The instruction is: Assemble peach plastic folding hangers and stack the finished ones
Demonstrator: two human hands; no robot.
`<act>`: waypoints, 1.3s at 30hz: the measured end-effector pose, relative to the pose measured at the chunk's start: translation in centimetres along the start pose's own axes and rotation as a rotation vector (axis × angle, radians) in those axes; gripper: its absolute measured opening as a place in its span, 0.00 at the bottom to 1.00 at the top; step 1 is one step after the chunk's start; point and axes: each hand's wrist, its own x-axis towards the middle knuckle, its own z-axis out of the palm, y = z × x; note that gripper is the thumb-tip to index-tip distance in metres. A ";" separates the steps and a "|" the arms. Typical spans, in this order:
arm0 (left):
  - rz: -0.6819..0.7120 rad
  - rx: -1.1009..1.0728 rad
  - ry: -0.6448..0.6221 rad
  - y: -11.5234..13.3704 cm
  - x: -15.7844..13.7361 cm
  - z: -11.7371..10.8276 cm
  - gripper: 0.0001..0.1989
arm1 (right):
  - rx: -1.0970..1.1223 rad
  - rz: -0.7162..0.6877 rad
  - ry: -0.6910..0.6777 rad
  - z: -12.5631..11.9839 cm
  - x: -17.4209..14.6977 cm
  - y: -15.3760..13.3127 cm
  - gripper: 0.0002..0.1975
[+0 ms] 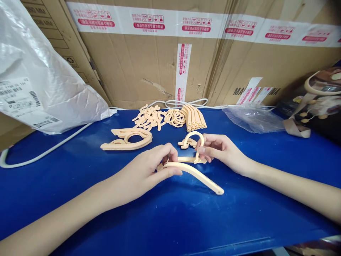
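My left hand (145, 169) is closed, its fingertips pinching a cream plastic hanger arm (199, 174) that curves down to the right. A second cream bar (185, 159) runs just behind it, partly hidden by my fingers. Between the fingers and thumb of my right hand (225, 151) is a cream curved hanger hook (194, 134), whose lower end meets the right end of that bar. Whether they are joined I cannot tell. Behind the hook lie small cream pieces (185, 144). Folded hangers (128, 145) are stacked to the left.
Farther back on the blue table (170, 220) are piled hooks (149, 117), rings (176, 118) and stacked hanger arms (195, 119). Cardboard boxes (138, 67) wall off the back. A white plastic bag (53, 81), a cable (53, 151), a clear bag (253, 119) and a dark bag (322, 117) surround the area.
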 end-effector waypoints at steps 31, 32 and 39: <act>-0.044 0.317 0.165 -1.2 0.3 1.2 0.12 | 0.087 -0.025 0.106 1.3 0.8 0.5 0.23; -0.029 0.321 0.153 -1.2 0.3 1.3 0.11 | 0.091 -0.024 0.107 1.3 0.8 0.4 0.22; 0.041 0.318 0.151 -1.1 0.2 1.3 0.11 | 0.062 -0.030 0.138 1.4 0.8 0.2 0.06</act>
